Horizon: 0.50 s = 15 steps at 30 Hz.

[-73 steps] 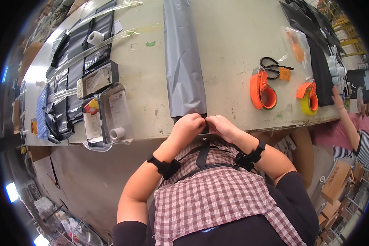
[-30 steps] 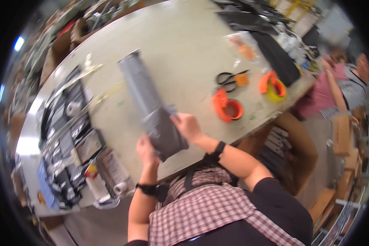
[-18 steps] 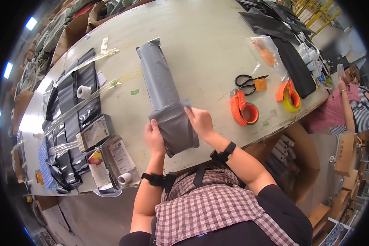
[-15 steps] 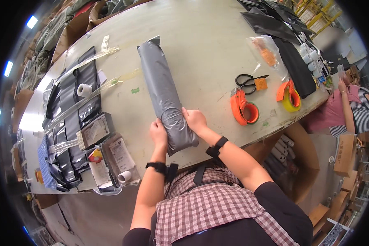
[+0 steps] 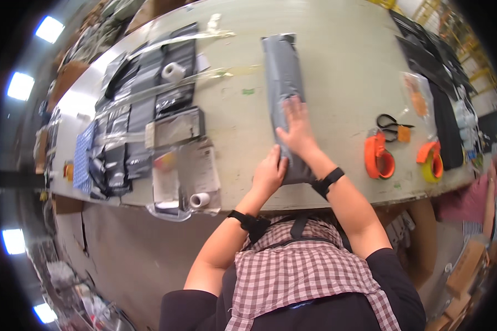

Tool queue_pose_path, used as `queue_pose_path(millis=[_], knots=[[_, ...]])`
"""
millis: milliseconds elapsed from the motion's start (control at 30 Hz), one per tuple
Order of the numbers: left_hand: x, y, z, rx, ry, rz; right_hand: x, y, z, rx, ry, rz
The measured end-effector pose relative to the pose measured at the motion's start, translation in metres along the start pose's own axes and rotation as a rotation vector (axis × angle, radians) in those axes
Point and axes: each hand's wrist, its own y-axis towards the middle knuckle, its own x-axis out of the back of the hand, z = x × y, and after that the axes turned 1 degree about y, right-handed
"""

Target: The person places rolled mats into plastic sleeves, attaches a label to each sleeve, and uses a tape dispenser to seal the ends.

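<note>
A long grey plastic mailing bag (image 5: 283, 74), filled and rolled into a tube shape, lies lengthwise in front of me on the pale table (image 5: 337, 71). My right hand (image 5: 297, 128) rests flat on top of it with the fingers stretched out toward its far end. My left hand (image 5: 269, 172) is at the near left side of the bag, its fingertips against the plastic. The thumb and fingers of that hand are apart. The near end of the bag is partly hidden by my right wrist.
To the right lie black scissors (image 5: 389, 127) and two orange tape dispensers (image 5: 378, 157) (image 5: 431, 161). Black bags (image 5: 447, 129) cover the far right. On the left are stacked black bags (image 5: 143, 99), a label roll (image 5: 173, 72) and an open box (image 5: 174, 129). Another person (image 5: 469, 204) stands at right.
My right hand has gone from gripping the bag's side to lying flat on its top, farther along. My left hand has loosened at the left side. The view has swung left.
</note>
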Motion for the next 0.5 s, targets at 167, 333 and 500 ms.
queue_pose_path(millis=[167,333,500], knots=[[0.114,0.002,0.045,0.119,0.501,-0.282,0.018,-0.015,0.005,-0.525,0.586,0.262],[0.131,-0.017,0.091,0.635,0.778,-0.105,0.046,-0.073,0.060,-0.550,0.525,0.323],[0.133,-0.022,0.103,0.594,0.680,-0.148,0.083,-0.070,0.051,-0.163,0.345,0.380]])
